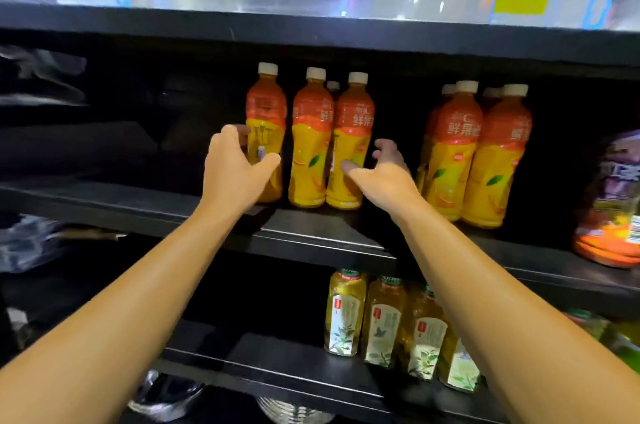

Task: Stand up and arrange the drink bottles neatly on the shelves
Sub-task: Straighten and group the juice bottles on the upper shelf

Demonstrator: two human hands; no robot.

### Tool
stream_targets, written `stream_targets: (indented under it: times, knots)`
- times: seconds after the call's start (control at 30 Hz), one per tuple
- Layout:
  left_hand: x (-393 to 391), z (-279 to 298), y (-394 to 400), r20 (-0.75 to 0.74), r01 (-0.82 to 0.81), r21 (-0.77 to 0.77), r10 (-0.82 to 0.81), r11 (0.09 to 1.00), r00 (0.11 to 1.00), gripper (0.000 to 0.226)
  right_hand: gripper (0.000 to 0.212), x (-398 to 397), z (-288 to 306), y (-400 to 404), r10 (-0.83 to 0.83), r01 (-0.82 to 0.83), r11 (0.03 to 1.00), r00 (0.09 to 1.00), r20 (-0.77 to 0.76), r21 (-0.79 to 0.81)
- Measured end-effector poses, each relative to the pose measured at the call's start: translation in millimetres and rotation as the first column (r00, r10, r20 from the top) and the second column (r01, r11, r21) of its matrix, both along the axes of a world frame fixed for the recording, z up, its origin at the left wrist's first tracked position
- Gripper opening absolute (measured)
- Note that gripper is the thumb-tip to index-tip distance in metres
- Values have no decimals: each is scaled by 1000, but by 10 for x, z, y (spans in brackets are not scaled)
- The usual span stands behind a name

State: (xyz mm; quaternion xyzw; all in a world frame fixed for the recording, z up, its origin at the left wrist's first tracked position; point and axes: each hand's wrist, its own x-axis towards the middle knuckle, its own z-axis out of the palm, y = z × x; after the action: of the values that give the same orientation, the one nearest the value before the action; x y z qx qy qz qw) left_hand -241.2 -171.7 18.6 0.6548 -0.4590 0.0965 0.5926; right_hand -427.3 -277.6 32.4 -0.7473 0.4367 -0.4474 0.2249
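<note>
The left hand (232, 170) is cupping the leftmost orange juice bottle (266, 132), thumb lying across its front and fingers curling behind, though how firmly it is clamping cannot be told. The right hand (382, 171) is spreading loose beside the right-hand bottle of the trio (348, 143), thumb touching its lower side, fingers apart and closing on nothing.

In the head view, the trio with a fourth cap showing behind is standing upright near the front of the black middle shelf (311, 233); a second cluster of orange bottles (474, 153) is standing well apart to the right. Green tea bottles (381, 323) are lining the shelf below.

The risk, as I judge it, is toppling: these are tall, narrow, smooth plastic bottles with glossy shrink labels and small white caps, so squeezing the group from both sides low down could be tipping one forward off the edge, or knocking the hidden rear bottle. The slick shelf surface is also letting bottles slide unevenly, leaving gaps or turned labels.
</note>
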Motion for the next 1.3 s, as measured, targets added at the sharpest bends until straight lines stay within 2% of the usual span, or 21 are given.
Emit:
stream_targets:
  times: [0.07, 0.17, 0.3, 0.63, 0.83, 1.07, 1.2, 1.3]
  knots:
    - [192, 2, -74, -39, -13, 36, 15, 999, 999, 66, 85, 145, 18, -85, -12, 12, 997, 1000, 2, 70]
    - [366, -21, -256, -106, 69, 134, -55, 989, 993, 78, 69, 252, -24, -155, -11, 13, 995, 1000, -18, 96]
    - [418, -37, -419, -217, 207, 162, -170, 965, 961, 66, 62, 276, -32, -146, -63, 71, 994, 993, -103, 79]
    - [406, -39, -334, -102, 208, 282, -186, 937, 977, 48, 70, 239, 1, 0, -175, 192, 980, 953, -248, 45]
    - [169, -85, 43, 20, 206, 271, -220, 940, 975, 44, 76, 47, -105, 120, -210, 193, 977, 945, -249, -95]
    - [-519, -82, 116, 86, 287, 289, -323, 913, 942, 38, 63, -368, -167, 357, -194, 162, 973, 961, -199, -167]
    - [-1027, -125, -30, 146, 301, 253, -344, 919, 928, 33, 49, -739, -224, 462, -246, 217, 960, 957, -157, -179]
    - [-1338, -138, -145, 165, 331, 245, -376, 911, 912, 34, 47, -1114, -259, 481, -284, 256, 947, 950, -130, -194]
